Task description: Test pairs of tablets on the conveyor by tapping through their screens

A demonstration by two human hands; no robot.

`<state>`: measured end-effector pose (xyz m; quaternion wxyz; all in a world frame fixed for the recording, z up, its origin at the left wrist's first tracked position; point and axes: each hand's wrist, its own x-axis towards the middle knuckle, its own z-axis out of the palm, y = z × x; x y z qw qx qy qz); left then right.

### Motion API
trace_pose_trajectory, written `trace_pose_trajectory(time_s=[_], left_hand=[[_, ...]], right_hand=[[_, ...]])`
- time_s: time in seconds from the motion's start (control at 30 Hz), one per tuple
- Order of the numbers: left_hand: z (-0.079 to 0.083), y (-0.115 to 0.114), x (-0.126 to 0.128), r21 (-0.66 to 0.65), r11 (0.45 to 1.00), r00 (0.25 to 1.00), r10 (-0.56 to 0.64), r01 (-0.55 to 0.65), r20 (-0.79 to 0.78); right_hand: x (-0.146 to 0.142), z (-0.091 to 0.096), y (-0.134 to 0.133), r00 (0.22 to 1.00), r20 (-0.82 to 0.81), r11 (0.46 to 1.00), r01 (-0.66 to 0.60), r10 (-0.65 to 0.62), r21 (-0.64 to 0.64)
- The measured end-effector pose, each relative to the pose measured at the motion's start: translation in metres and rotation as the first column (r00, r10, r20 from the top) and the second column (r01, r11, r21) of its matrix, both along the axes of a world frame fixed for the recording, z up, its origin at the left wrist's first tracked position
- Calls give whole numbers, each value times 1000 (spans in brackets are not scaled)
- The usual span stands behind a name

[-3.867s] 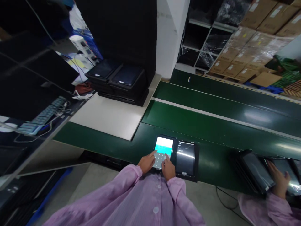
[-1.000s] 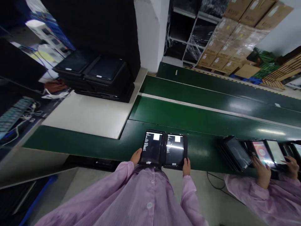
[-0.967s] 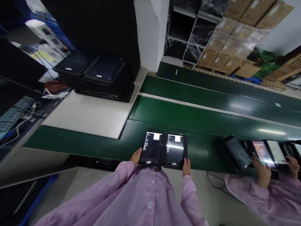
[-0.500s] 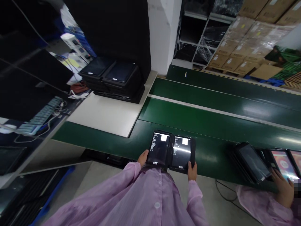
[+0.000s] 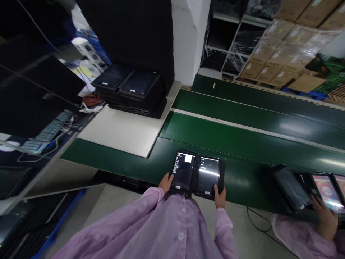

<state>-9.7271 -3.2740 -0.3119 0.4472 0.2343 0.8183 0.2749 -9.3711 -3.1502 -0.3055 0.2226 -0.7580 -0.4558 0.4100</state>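
Observation:
Two black tablets lie side by side at the near edge of the green bench, screens up and lit. The left tablet (image 5: 183, 171) shows white text and a white square; the right tablet (image 5: 208, 175) shows a few short lines of text and a bright reflection. My left hand (image 5: 165, 182) grips the left tablet's lower left edge, thumb on top. On the other side, my right hand (image 5: 220, 197) holds the right tablet's lower right edge, its thumb over the screen's corner. Fingers beneath the edges are hidden.
Stacked tablets (image 5: 140, 84) stand on a white board (image 5: 121, 129) at the back left. At right, a co-worker's hand (image 5: 325, 216) touches tablets beside a dark tablet pile (image 5: 289, 189). A keyboard (image 5: 50, 131) lies left; cartons (image 5: 269, 54) fill the far right.
The right tablet's screen has switched from dense text with a white square to a few short lines. My left thumb has moved slightly up and inward over its tablet's edge.

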Motion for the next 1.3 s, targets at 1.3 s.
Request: trace_pose_trajectory(time_s=[1.3], left_hand=[[33, 34, -30, 39, 881, 841, -437, 472, -319]], right_hand=[[-121, 25, 38, 670, 510, 633, -722, 540, 278]])
